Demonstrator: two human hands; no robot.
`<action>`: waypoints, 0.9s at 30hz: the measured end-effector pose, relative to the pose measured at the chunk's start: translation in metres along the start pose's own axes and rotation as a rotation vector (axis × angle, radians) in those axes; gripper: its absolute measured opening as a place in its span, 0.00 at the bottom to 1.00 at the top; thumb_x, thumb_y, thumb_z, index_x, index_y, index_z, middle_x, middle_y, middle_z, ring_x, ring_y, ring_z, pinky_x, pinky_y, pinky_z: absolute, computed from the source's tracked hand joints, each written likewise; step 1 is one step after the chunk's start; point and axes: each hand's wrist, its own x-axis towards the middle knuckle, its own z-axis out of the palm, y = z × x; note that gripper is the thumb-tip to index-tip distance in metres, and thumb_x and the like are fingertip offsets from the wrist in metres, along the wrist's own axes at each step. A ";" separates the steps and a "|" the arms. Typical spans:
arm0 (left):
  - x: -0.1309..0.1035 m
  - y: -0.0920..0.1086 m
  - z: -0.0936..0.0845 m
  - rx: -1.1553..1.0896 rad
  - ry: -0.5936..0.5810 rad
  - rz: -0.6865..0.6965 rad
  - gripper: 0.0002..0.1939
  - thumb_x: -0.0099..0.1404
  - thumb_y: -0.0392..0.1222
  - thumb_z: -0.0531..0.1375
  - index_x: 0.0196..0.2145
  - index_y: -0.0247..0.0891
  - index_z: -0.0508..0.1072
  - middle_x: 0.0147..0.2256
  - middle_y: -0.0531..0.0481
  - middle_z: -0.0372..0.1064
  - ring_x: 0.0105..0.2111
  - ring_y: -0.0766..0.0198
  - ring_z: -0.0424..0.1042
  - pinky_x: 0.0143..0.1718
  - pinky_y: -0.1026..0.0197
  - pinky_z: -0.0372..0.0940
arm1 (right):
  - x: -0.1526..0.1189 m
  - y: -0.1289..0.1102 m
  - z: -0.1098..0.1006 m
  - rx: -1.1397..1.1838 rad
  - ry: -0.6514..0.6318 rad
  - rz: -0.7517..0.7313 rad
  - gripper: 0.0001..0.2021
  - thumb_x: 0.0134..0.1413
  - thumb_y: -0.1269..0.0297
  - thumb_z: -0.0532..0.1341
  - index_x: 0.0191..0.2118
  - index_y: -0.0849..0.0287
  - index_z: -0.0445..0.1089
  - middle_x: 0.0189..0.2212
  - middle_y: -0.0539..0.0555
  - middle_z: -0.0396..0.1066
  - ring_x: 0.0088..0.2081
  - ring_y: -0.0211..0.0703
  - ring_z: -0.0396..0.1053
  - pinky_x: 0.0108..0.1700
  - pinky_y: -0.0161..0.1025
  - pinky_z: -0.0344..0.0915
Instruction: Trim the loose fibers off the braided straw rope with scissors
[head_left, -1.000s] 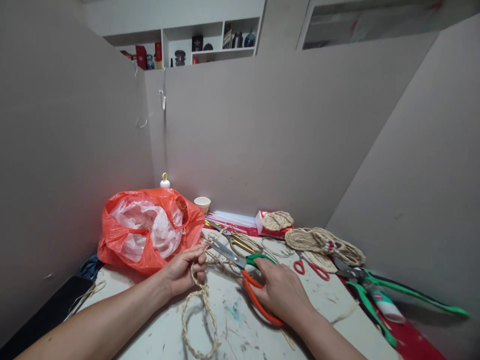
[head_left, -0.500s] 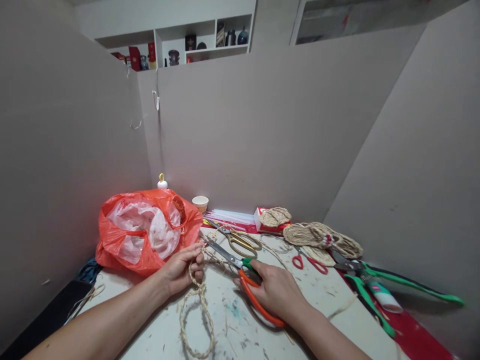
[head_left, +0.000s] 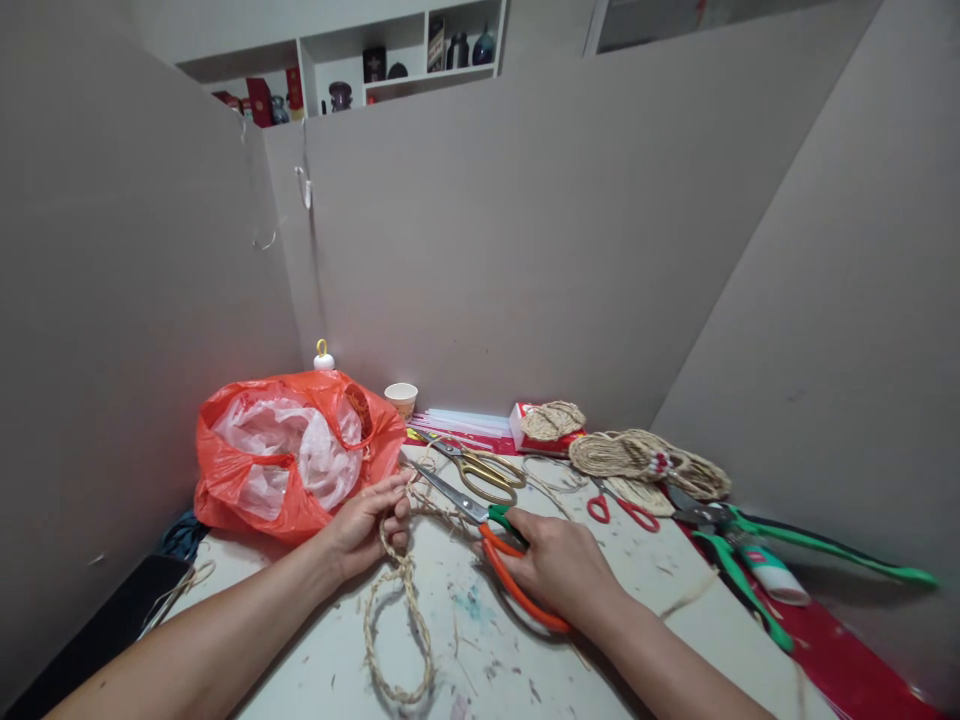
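Observation:
My left hand (head_left: 371, 525) pinches a braided straw cord (head_left: 412, 600) near its upper end, and the cord hangs down in a loop over the white tabletop. My right hand (head_left: 559, 562) is closed round the orange and green handles of a pair of scissors (head_left: 459, 498). The blades point up and left, their tips beside my left fingertips and the cord's strands. Whether the blades touch a strand is too small to tell.
A red plastic bag (head_left: 251, 520) lies at the left. Behind are gold-handled scissors (head_left: 491, 475) and a paper cup (head_left: 401, 398). Woven straw pieces (head_left: 622, 455), red-handled scissors (head_left: 600, 508) and green-handled shears (head_left: 724, 545) lie at the right. Grey partitions (head_left: 480, 250) enclose the table.
The view has shifted slightly. Both hands keep nearly the same pose, with the cord in the left and the scissors in the right; the blades look a little closer together.

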 end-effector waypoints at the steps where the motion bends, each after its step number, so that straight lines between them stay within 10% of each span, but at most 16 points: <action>1: 0.000 0.000 0.000 -0.001 0.002 -0.002 0.14 0.61 0.33 0.58 0.46 0.37 0.65 0.22 0.58 0.58 0.16 0.77 0.51 0.20 0.70 0.49 | 0.000 0.000 0.000 0.001 0.005 0.001 0.16 0.50 0.46 0.56 0.26 0.53 0.68 0.24 0.50 0.75 0.26 0.44 0.71 0.26 0.35 0.53; 7: -0.002 0.003 0.006 0.051 0.022 0.012 0.15 0.61 0.34 0.58 0.47 0.35 0.67 0.21 0.57 0.59 0.16 0.77 0.51 0.20 0.70 0.50 | 0.003 -0.001 0.004 0.244 0.103 0.081 0.18 0.46 0.43 0.58 0.26 0.54 0.68 0.21 0.49 0.70 0.24 0.41 0.66 0.26 0.35 0.55; 15: -0.014 -0.014 0.027 0.371 -0.031 0.031 0.14 0.59 0.42 0.62 0.41 0.33 0.70 0.23 0.50 0.68 0.16 0.76 0.53 0.20 0.68 0.48 | -0.001 -0.032 -0.010 1.352 -0.027 0.281 0.19 0.44 0.50 0.64 0.34 0.56 0.58 0.18 0.43 0.61 0.19 0.33 0.58 0.21 0.32 0.56; 27: -0.023 -0.023 0.040 0.552 -0.064 -0.039 0.15 0.60 0.50 0.60 0.33 0.32 0.70 0.23 0.47 0.72 0.16 0.75 0.56 0.20 0.68 0.48 | -0.004 -0.038 -0.018 1.493 0.111 0.267 0.18 0.39 0.60 0.69 0.32 0.56 0.60 0.23 0.43 0.64 0.22 0.32 0.63 0.27 0.32 0.61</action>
